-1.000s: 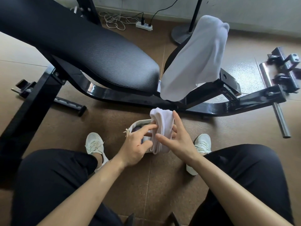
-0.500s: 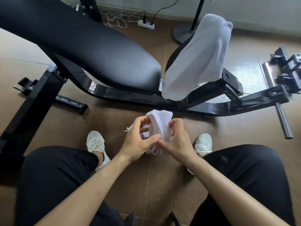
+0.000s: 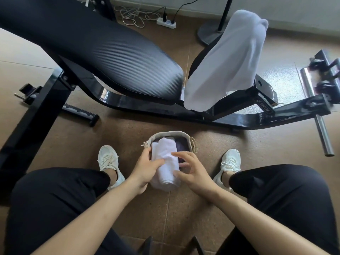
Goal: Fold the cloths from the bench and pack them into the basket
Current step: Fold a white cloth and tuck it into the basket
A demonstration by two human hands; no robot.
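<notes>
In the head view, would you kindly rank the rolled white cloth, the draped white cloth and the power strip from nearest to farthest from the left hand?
1. Rolled white cloth, under the left hand, on the basket.
2. Draped white cloth, over the bench, upper right.
3. Power strip, by the far wall.

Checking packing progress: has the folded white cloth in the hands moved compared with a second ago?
Yes. The folded white cloth has dropped from upright above the basket to lying in it, farther from the bench frame.
</notes>
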